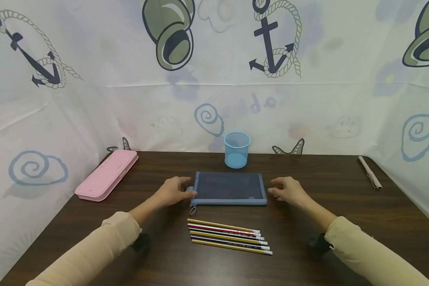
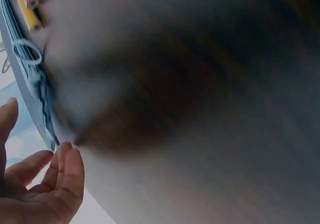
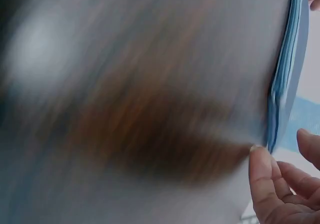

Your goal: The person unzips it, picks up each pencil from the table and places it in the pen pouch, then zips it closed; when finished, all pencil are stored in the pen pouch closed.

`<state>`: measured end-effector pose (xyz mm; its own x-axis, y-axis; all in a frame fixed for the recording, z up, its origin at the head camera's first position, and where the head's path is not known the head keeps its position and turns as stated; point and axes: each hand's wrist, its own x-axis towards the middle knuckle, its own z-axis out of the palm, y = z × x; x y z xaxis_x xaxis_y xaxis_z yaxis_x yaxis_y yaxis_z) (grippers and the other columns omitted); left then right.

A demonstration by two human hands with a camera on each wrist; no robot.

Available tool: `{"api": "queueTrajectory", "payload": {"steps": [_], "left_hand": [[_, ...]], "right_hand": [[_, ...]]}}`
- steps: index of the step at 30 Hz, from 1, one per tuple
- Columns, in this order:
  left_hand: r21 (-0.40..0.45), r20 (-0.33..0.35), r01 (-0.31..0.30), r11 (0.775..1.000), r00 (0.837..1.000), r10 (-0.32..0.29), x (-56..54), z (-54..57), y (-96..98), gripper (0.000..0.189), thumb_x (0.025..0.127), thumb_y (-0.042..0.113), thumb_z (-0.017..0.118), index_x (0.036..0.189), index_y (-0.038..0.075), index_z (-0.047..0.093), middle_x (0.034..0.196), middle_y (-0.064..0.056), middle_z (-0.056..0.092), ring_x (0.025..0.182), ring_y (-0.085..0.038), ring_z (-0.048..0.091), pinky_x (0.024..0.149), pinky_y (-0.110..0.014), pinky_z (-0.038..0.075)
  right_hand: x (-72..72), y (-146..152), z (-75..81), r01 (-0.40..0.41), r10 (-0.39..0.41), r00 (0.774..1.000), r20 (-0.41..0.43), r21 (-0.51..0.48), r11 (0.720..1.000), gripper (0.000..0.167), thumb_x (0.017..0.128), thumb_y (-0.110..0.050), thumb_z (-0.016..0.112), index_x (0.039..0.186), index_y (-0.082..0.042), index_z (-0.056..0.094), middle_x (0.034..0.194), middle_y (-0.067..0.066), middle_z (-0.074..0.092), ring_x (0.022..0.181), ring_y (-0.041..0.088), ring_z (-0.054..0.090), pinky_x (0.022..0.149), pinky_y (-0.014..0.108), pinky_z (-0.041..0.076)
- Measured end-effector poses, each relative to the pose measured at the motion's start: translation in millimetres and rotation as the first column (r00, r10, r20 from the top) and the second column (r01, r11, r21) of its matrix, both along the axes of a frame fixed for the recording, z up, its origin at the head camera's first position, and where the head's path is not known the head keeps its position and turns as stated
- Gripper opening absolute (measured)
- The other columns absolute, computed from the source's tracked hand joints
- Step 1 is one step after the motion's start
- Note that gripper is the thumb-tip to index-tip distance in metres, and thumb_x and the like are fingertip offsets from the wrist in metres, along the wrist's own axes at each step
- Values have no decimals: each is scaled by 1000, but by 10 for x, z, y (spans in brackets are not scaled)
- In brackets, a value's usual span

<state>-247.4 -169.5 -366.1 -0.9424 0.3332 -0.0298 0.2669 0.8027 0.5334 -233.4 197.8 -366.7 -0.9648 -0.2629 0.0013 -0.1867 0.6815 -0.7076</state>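
Pouch (image 1: 230, 186) blue-grey; pencils (image 1: 228, 238) gold, red, dark; case (image 1: 107, 174) pink; cup (image 1: 236, 153) light blue; table (image 1: 164, 258) brown, wood-grained.

no readable text, faint unclear letters (image 1: 263, 103) on patterned cloth (image 1: 228, 77)

Over there, the left hand (image 2: 47, 191) has its fingertips right by one end of a blue zipped pouch (image 2: 39, 87); whether they touch, I can't tell. A ring pull (image 2: 37, 62) sits on its edge, near some pencil ends (image 2: 33, 21).
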Motion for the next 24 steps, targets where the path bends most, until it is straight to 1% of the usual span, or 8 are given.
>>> {"api": "queueTrajectory", "payload": {"steps": [4,8,11,15,17,21,22,24], "left_hand": [[33,74,-58,998,996,55,24,-52,60,58,86,26,70,132,-3,50,123,-22,58,114,-35,55,91,-46,49],[80,88,-80,994,993,73,51,-66,125,53,84,19,71,129,-3,52,122,-22,59,115,-35,55,91,-45,49],[169,138,-100,981,988,76,72,-61,170,54,84,13,70,132,-2,50,122,-24,57,104,-32,62,84,-40,54],[336,278,-161,928,958,66,100,-59,226,59,86,6,67,139,-1,41,128,-28,49,89,-27,67,73,-33,57],[407,354,-201,891,934,50,115,-65,255,62,86,4,66,141,-1,37,133,-30,44,91,-27,66,73,-33,57],[486,454,-245,839,891,-3,145,-84,303,66,88,1,63,145,-3,29,135,-31,39,94,-24,64,77,-35,57],[500,469,-260,826,883,-6,155,-87,318,66,89,0,62,145,-3,28,134,-31,40,93,-22,64,76,-35,57],[518,486,-279,808,874,-10,167,-91,347,65,89,-1,60,145,-3,27,131,-30,41,87,-18,62,76,-34,57]], "right_hand": [[-27,-131,-55,37,-29,995,93,-85,996,45,88,-4,63,123,20,47,92,22,65,76,25,68,64,32,58],[-35,-205,-82,71,-62,993,99,-83,994,45,85,1,64,123,20,48,84,16,64,67,16,64,61,29,57],[-23,-211,-92,91,-86,993,81,-63,994,43,85,2,63,122,18,49,77,11,63,61,13,61,58,29,56],[-5,-168,-97,123,-116,989,87,-82,989,40,87,2,60,123,16,50,76,11,62,61,13,61,58,30,56],[-3,-144,-95,135,-124,987,101,-110,985,39,88,2,60,123,16,50,77,11,61,62,13,60,59,30,57],[0,-98,-91,140,-128,987,98,-116,983,38,88,3,59,122,16,50,79,13,61,63,14,61,60,31,57],[5,-87,-89,136,-130,989,70,-92,986,37,88,2,60,121,16,51,81,14,62,66,15,61,60,31,57],[16,-81,-92,133,-135,989,-57,-35,991,36,86,-1,63,118,13,55,84,15,61,71,18,59,61,31,54]]}}
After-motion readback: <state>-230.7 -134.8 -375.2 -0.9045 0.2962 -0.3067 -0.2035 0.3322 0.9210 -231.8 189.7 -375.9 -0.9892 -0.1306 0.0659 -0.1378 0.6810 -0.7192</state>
